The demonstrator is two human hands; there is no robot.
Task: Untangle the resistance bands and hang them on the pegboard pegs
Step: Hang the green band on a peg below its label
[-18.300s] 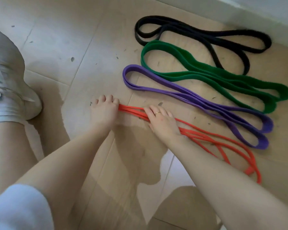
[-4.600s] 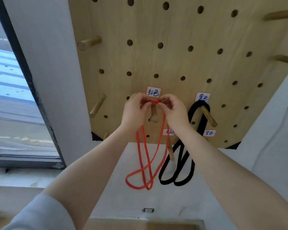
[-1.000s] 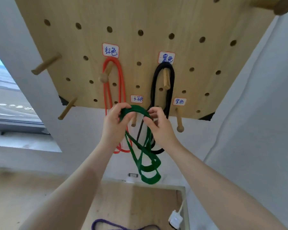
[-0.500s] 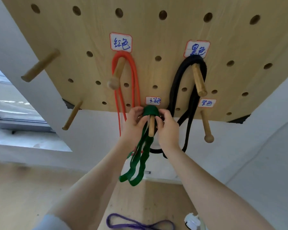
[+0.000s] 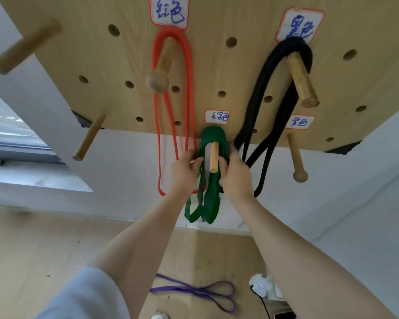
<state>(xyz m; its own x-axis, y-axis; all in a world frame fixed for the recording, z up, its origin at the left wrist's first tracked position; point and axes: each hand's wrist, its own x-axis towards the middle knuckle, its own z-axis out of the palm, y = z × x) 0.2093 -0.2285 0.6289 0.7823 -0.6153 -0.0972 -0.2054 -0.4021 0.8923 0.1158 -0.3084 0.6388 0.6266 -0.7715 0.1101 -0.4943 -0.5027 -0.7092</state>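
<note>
Now both hands, L (image 5: 185, 172) & R (image 5: 236, 178), grip green band (image 5: 212, 134) looped over peg (image 5: 214, 157).

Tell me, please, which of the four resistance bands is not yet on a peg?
The purple band: it lies on the floor below, while the red band, black band and green band each loop over a pegboard peg.

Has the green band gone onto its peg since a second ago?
Yes. The green band now loops over the short peg under its label; before, both hands held it below that peg, off the board.
</note>
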